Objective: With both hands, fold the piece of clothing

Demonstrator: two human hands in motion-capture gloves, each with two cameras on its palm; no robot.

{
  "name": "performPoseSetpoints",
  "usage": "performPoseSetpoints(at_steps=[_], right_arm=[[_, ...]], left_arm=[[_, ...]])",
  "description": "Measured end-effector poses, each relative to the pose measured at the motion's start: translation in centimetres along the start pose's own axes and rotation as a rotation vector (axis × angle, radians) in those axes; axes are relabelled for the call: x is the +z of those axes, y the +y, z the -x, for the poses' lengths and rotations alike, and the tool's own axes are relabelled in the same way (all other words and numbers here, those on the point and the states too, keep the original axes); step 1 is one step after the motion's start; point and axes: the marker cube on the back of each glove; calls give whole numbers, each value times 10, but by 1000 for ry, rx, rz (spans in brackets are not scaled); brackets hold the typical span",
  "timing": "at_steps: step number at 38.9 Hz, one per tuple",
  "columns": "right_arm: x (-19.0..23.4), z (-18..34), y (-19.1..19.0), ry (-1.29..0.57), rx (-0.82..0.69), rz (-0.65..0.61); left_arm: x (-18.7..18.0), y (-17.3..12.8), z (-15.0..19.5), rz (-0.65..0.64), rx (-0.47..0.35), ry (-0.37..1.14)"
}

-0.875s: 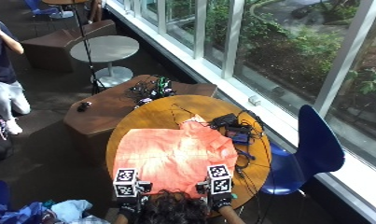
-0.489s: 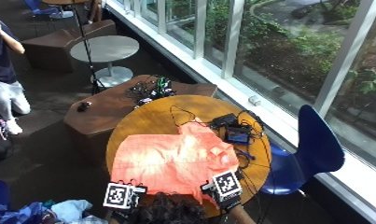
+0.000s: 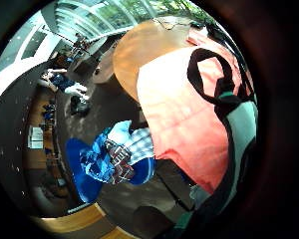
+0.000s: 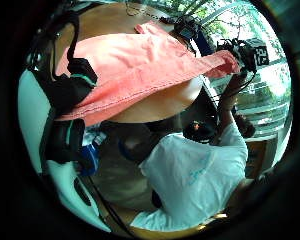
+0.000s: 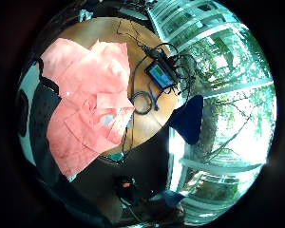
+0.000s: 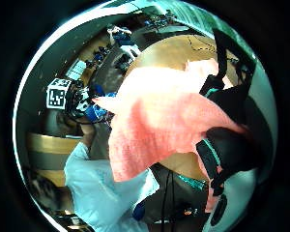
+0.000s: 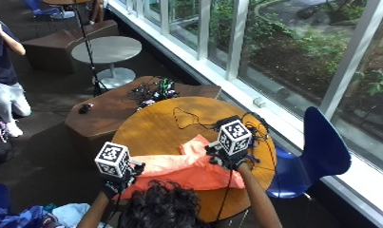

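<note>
A salmon-orange piece of clothing (image 7: 185, 170) lies on the round wooden table (image 7: 156, 126), with its near edge lifted off the top. My left hand (image 7: 118, 179) pinches the near left corner, held up at the table's near left rim. My right hand (image 7: 226, 159) pinches the near right corner and holds it raised over the cloth's right side. The left thumb side palm view shows the cloth (image 4: 140, 65) stretched taut between both hands, the right hand (image 4: 236, 59) at its far corner. In the right thumb side palm view the cloth (image 6: 159, 121) hangs below the raised edge.
A black device with a screen (image 5: 159, 73) and coiled cables lie on the table's right side beside the cloth. A blue chair (image 7: 317, 152) stands to the right. A brown bench (image 7: 115, 111) with cables is behind the table, and a small grey round table (image 7: 105, 50) stands farther back.
Both hands have risen from the table's near rim with the cloth's near edge. The right hand has gone up and forward over the cloth; the left is raised at the near left.
</note>
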Motion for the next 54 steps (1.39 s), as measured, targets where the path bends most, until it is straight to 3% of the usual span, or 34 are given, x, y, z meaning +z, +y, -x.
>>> performPoseSetpoints(at_steps=[4, 10, 15, 21, 24, 28, 33, 38, 41, 48, 54], right_arm=[[27, -24, -77, -23, 77, -5], [93, -46, -158, -59, 183, -13], [125, -49, -188, 11, 234, -25], [127, -39, -192, 89, 262, 6], [119, -42, -184, 119, 315, -14], [99, -64, -160, 112, 411, -120], [97, -89, -89, -9, 602, -307], [94, -77, -2, -33, 854, -342], [101, -71, 22, 2, 960, -266], [138, -77, 36, 1, 1106, -93], [158, -79, 28, -95, 1161, -94]], left_arm=[[9, -59, 18, 84, -72, -17], [63, -135, 49, 187, -162, -8], [106, -168, 60, 244, -196, -15], [143, -177, 68, 268, -234, -8], [142, -175, 73, 186, -270, -2], [114, -158, 73, -46, -318, -37], [84, -143, 76, -382, -314, -222], [113, -105, 36, -251, -288, -176], [122, -112, 33, -302, -269, -222], [174, -110, 17, -102, -263, -120], [192, -104, 10, 51, -276, -25]])
